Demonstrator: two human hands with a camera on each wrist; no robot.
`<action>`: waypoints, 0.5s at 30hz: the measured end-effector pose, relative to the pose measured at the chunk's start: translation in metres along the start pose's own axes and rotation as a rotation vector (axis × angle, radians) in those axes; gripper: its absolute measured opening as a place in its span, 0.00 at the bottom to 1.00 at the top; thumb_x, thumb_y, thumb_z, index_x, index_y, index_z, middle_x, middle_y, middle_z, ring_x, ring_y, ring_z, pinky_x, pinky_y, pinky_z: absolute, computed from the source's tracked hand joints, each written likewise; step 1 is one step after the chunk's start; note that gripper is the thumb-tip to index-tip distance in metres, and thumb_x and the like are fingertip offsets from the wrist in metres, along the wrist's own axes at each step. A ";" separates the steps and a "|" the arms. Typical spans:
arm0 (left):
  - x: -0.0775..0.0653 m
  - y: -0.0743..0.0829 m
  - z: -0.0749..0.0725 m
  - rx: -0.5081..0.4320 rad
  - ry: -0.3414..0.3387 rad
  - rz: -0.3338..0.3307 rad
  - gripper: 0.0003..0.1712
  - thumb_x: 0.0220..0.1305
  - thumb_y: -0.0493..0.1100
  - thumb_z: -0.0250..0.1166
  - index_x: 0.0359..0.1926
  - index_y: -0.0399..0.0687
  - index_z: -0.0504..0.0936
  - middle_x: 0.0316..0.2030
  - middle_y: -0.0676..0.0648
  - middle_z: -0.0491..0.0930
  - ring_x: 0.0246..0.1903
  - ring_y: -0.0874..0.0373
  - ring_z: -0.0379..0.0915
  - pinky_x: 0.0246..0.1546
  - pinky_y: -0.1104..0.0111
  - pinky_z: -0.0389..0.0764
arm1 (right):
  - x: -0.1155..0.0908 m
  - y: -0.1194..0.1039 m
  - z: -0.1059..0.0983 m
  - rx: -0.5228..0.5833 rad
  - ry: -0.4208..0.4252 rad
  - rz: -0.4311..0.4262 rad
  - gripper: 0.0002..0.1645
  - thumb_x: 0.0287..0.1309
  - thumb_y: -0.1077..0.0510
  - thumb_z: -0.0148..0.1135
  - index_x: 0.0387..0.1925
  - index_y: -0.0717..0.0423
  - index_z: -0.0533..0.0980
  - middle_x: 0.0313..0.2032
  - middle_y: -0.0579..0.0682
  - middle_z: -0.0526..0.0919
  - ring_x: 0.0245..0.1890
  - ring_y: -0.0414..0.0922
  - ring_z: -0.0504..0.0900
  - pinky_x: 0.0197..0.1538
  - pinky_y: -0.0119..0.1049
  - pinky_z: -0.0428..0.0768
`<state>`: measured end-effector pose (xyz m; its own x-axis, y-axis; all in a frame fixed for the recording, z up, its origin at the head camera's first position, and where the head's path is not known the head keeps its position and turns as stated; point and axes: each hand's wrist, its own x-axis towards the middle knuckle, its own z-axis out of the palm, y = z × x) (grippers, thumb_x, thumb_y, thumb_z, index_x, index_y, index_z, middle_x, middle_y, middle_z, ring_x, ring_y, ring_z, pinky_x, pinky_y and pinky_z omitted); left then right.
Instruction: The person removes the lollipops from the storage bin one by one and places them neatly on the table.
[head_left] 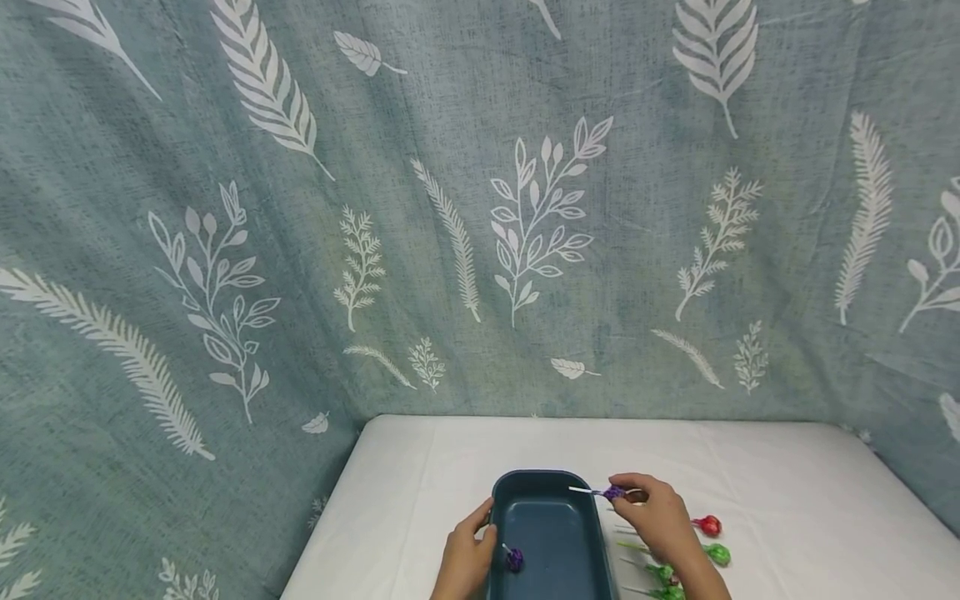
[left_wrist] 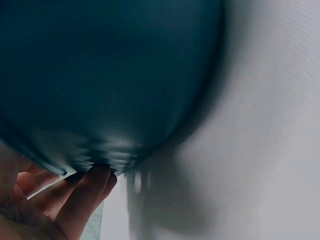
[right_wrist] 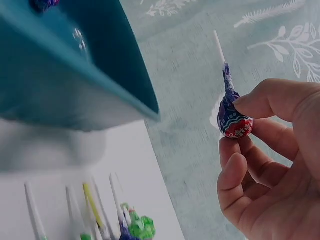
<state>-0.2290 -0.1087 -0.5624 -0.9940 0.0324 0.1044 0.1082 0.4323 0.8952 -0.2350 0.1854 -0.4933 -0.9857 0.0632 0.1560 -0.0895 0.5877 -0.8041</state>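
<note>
Between thumb and fingers, my right hand (head_left: 658, 515) pinches a purple-wrapped lollipop (right_wrist: 235, 117) by its candy end. The white stick of that lollipop points left, over the far right part of a dark blue rectangular tray (head_left: 551, 506). My left hand (head_left: 467, 557) grips the tray's left side, its fingers (left_wrist: 82, 202) against the outer wall in the left wrist view. Inside the tray, near that hand, lies another purple lollipop (head_left: 514, 560).
To the tray's right, partly behind my right arm, several lollipops lie on the white-covered table (head_left: 795, 492), among them a red lollipop (head_left: 709, 526) and a green lollipop (head_left: 717, 555). A leaf-patterned curtain (head_left: 480, 250) hangs behind the table.
</note>
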 end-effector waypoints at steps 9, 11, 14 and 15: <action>0.000 0.000 0.000 0.001 0.005 0.007 0.26 0.69 0.37 0.59 0.67 0.38 0.76 0.54 0.33 0.82 0.35 0.54 0.86 0.39 0.55 0.85 | -0.005 0.009 -0.020 -0.060 0.015 0.059 0.21 0.54 0.62 0.68 0.51 0.63 0.83 0.38 0.54 0.88 0.42 0.53 0.85 0.39 0.43 0.77; 0.000 0.000 0.001 0.002 0.008 0.010 0.26 0.69 0.37 0.59 0.67 0.39 0.76 0.54 0.33 0.82 0.35 0.54 0.86 0.40 0.55 0.84 | -0.007 0.012 -0.023 -0.067 0.017 0.075 0.22 0.54 0.61 0.68 0.52 0.63 0.82 0.39 0.55 0.88 0.43 0.54 0.85 0.40 0.45 0.79; -0.002 -0.001 0.001 -0.001 0.014 0.014 0.26 0.69 0.37 0.60 0.66 0.39 0.77 0.54 0.33 0.82 0.36 0.53 0.86 0.41 0.53 0.84 | -0.009 0.017 -0.028 -0.064 0.011 0.101 0.23 0.55 0.61 0.66 0.53 0.66 0.81 0.42 0.58 0.87 0.43 0.55 0.84 0.42 0.50 0.80; -0.002 -0.002 0.001 -0.004 0.015 0.009 0.26 0.69 0.37 0.60 0.66 0.39 0.77 0.54 0.33 0.82 0.36 0.52 0.86 0.41 0.53 0.84 | -0.010 0.019 -0.030 -0.063 0.011 0.109 0.23 0.56 0.61 0.66 0.54 0.66 0.81 0.43 0.58 0.87 0.43 0.55 0.84 0.42 0.50 0.80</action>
<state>-0.2270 -0.1092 -0.5648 -0.9927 0.0230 0.1185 0.1169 0.4283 0.8961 -0.2229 0.2199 -0.4932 -0.9875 0.1378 0.0761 0.0274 0.6265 -0.7790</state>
